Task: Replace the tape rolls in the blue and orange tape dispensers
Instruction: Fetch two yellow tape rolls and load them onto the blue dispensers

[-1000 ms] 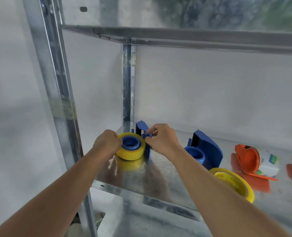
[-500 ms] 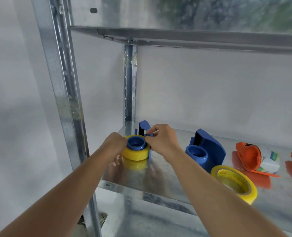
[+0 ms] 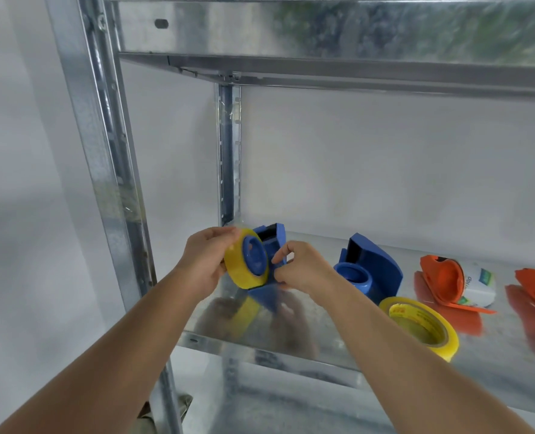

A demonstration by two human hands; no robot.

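Centre frame, above a shiny metal shelf (image 3: 291, 343) against a white wall, left hand (image 3: 204, 264) grips the yellow tape roll (image 3: 240, 270); right hand (image 3: 304, 270) pinches the blue dispenser (image 3: 274, 245).

The left hand (image 3: 205, 264) grips a yellow tape roll (image 3: 244, 261) mounted on a blue dispenser (image 3: 271, 245), tilted above the metal shelf (image 3: 260, 343). The right hand (image 3: 304, 270), at its three o'clock, pinches the dispenser's edge.

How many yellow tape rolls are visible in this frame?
2. One yellow tape roll sits on the blue dispenser held by the left hand and right hand. The other lies loose near the shelf front edge. More could be out of frame, right.
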